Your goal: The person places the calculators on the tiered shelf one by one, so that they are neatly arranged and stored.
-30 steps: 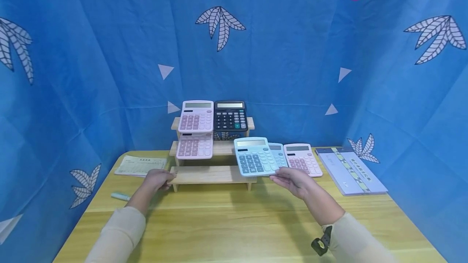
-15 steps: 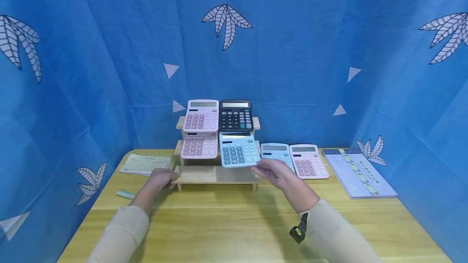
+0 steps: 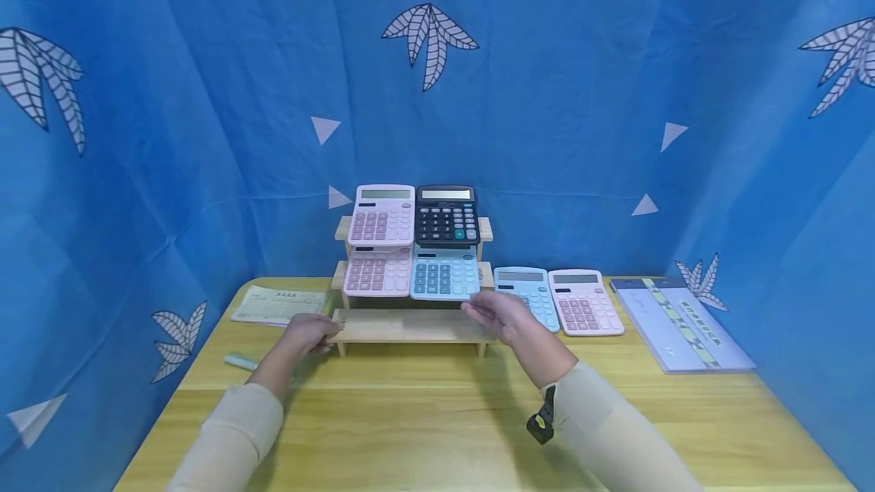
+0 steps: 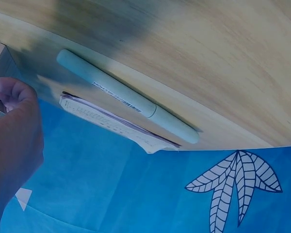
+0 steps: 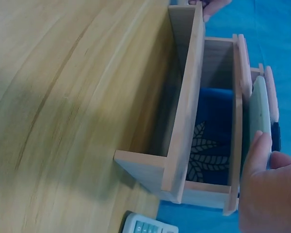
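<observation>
1. Since a second ago, the held blue calculator (image 3: 444,275) has moved left and back to the middle tier of the wooden rack (image 3: 410,326), carried by the right hand (image 3: 504,317).
2. Nearest, pale sleeves (image 3: 235,427) reach over the wooden table (image 3: 410,424); a dark wristband (image 3: 542,417) circles the right wrist.
3. A mint pen (image 3: 241,361) lies near the left forearm.
4. Fingers curled, the left hand (image 3: 311,332) grips the left end of the rack's lowest board.
5. Thumb and fingers nearly closed, the right hand pinches the held blue calculator near its lower right corner. Whether the shelf bears its full weight cannot be told.
6. Just beside it on that tier leans the lower pink calculator (image 3: 378,273).
7. Right of the rack, a second blue calculator (image 3: 525,291) and a third pink calculator (image 3: 586,302) sit side by side, near a lilac folder (image 3: 683,325); left lies a paper pad (image 3: 280,304).
8. The top tier bears the upper pink calculator (image 3: 381,215) and a black calculator (image 3: 447,215).
9. Farthest hangs a blue curtain (image 3: 547,97) with leaf prints.
</observation>
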`<state>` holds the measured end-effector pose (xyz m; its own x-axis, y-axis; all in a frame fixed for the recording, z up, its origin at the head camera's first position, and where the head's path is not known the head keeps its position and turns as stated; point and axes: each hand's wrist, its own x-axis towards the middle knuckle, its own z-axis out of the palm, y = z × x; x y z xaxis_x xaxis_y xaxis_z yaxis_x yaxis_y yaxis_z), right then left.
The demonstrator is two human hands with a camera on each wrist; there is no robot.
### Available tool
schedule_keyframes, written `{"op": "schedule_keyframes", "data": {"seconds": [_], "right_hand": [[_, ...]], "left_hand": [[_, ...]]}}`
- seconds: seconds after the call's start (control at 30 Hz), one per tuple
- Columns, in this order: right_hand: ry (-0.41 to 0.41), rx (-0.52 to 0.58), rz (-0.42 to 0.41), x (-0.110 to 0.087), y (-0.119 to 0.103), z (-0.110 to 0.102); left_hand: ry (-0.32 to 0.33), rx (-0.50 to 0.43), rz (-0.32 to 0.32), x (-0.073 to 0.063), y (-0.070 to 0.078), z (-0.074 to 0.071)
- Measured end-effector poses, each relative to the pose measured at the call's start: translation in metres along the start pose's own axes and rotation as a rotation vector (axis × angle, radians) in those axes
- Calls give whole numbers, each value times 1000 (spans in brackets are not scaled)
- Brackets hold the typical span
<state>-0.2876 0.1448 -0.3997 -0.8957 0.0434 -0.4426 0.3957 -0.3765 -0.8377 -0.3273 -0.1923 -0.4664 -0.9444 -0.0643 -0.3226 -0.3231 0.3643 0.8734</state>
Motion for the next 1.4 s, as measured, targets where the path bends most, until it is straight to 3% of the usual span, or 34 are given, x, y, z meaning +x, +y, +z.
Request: {"op": "schedule_keyframes", "data": {"seconds": [0.43,0.6,0.8,0.93,1.13,1.4], "right_hand": [[59,20,15,8,5,-2],[56,24,2,10,6,-3],[54,0,-13,12,8,-3],[60,-80,-7,12,8,-5],[84,-289,7,5,6,-13],[125,-451,-99,-1,-14,-36]], "left_hand": [[-22,-19,-25,-4,4,-3],[-51,-29,-2,-7,6,-5],[-26,-19,-14,-2,2,-3],[-23,-14,-21,-2,1,-1],[-31,-15,-23,-3,1,0],[-28,-27,2,-3,1,-1]]}}
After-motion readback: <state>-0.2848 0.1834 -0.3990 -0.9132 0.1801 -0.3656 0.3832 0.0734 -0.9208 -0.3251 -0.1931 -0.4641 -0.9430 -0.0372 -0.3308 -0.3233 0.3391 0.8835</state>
